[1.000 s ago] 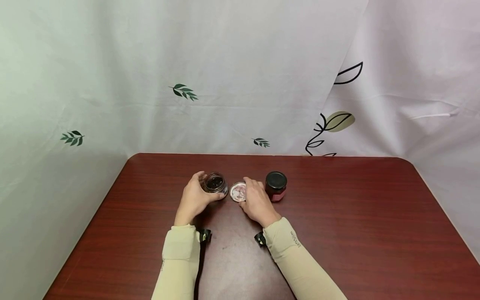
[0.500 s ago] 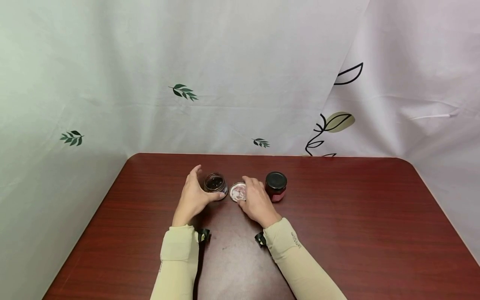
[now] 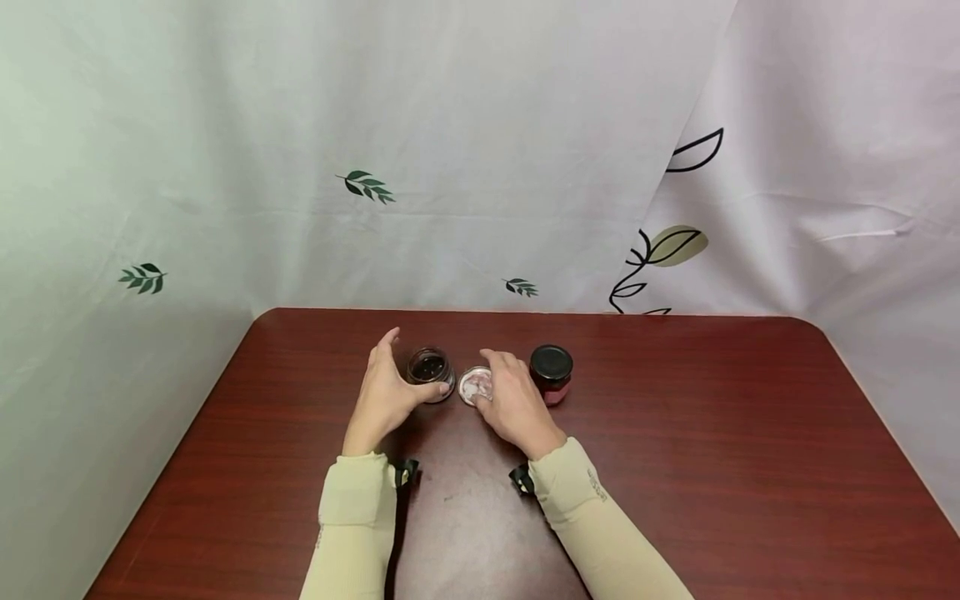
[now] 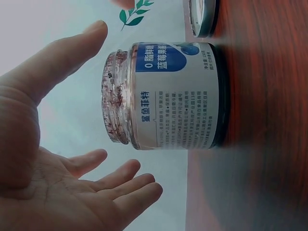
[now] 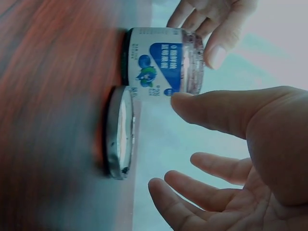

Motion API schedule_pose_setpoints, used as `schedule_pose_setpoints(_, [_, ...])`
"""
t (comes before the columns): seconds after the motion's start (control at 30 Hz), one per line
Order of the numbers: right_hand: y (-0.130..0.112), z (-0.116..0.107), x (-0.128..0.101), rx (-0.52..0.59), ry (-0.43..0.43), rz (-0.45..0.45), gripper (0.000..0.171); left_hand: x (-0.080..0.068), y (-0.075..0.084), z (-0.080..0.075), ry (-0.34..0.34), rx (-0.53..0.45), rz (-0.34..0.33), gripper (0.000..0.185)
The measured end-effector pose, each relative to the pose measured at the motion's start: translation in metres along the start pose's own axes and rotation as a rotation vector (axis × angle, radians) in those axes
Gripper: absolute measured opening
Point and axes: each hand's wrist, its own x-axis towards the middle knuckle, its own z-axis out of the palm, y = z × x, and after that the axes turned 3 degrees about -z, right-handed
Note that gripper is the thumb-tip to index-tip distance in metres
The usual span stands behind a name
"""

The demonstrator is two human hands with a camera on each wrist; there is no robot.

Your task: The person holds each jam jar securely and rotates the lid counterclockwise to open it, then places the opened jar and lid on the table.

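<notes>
An uncapped glass jar of blueberry jam (image 3: 431,367) stands upright on the table, its rim smeared dark and its label (image 4: 173,96) facing the left wrist camera. My left hand (image 3: 382,398) is spread around its left and near sides; in the left wrist view a gap shows between the fingers (image 4: 125,178) and the glass. Just right of the jar, the metal lid (image 3: 472,385) lies with its pale, stained inside up. My right hand (image 3: 514,404) hovers over the lid's right part, thumb (image 5: 211,110) and fingers apart, holding nothing.
A second jar (image 3: 551,375) with a black lid and reddish contents stands just right of my right hand. The dark red wooden table (image 3: 712,467) ends at a pale curtain (image 3: 450,242) with leaf prints.
My left hand's fingers have come away from the jar and spread wider. The right thumb and fingers have loosened slightly over the lid. Jars and lid have stayed put.
</notes>
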Motion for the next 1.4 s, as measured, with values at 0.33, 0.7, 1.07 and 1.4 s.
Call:
schedule_pose_setpoints(0.33, [-0.006,-0.007,-0.003,0.021,0.045,-0.048,0.059,-0.001,0.003,-0.001,0.000,0.004,0.011,0.117])
schedule_pose_setpoints(0.7, [-0.009,-0.013,-0.007,0.037,0.079,-0.093,0.059,-0.002,0.006,-0.003,0.020,0.016,0.027,0.117])
schedule_pose_setpoints(1.07, [-0.012,-0.022,-0.011,0.013,0.112,-0.112,0.061,-0.003,0.009,-0.002,0.042,0.025,0.056,0.117])
schedule_pose_setpoints(1.4, [-0.010,-0.032,-0.015,0.017,0.174,-0.114,0.065,-0.004,0.012,-0.002,0.033,0.027,0.087,0.113])
